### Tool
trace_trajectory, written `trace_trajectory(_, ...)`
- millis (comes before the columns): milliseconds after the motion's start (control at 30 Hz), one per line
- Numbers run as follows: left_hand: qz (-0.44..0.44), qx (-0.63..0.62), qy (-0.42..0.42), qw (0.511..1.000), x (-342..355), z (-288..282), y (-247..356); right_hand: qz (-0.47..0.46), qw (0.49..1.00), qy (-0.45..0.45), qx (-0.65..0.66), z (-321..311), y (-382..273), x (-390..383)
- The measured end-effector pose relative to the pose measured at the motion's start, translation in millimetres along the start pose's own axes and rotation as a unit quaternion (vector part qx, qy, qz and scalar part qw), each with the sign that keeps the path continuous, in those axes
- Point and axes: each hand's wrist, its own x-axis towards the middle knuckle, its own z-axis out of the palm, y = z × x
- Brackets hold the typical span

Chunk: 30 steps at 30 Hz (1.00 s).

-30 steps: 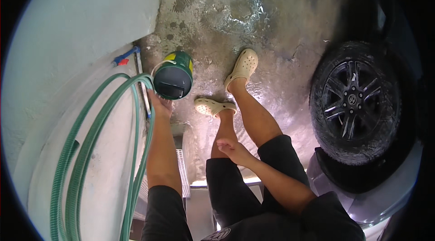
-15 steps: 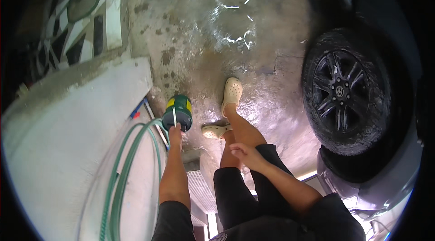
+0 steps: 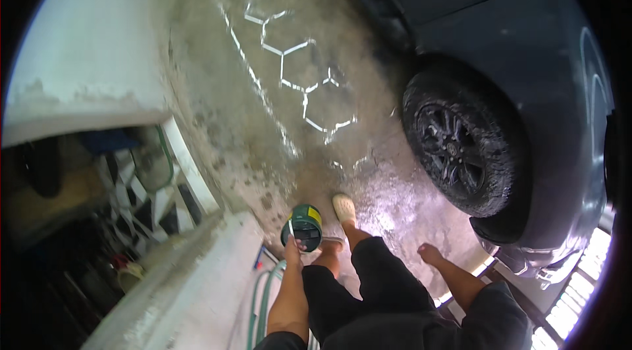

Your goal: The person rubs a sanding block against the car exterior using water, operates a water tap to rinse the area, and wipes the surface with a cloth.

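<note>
My left hand [image 3: 294, 247] grips the white handle of a green cylindrical canister [image 3: 308, 212]. The canister has a yellow band around its side and a dark top, and it hangs above the floor just left of my feet. Out to the right, my right hand [image 3: 431, 254] hangs away from my body with its fingers curled in and nothing visible in them. A beige clog [image 3: 343, 208] is on my forward foot; the other foot is partly hidden behind the canister and my leg.
On the right stands a dark car [image 3: 559, 120] with a muddy wheel [image 3: 461, 143]. A low pale wall [image 3: 178, 277] runs along the left, with a coiled green hose [image 3: 264, 304] beside it. Beyond is a patterned tile patch [image 3: 148, 202]. The concrete floor [image 3: 224, 87] looks wet and reflects lights.
The view has turned and moved, showing more of the car and the left side. The canister remains in my left hand. My right hand has swung from before my thigh outward to the right.
</note>
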Motion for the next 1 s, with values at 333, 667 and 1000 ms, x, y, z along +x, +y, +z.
trace_trajectory(333, 0.017, -0.014, -0.104, 0.994, -18.7, 147.0, 220.4, -0.118, 0.991, 0.05, -0.027, 2.2, -119.3, -62.6)
trace_trajectory(667, 0.07, 0.198, -0.129, 0.969, 13.3, 279.2, 440.6, 0.026, 0.958, 0.062, 0.279, 26.5, -350.0, -50.1)
trace_trajectory(1000, 0.073, 0.361, -0.183, 0.911, 40.9, 398.4, 576.7, 0.188, 0.82, 0.215, 0.496, -149.8, -455.3, 186.9)
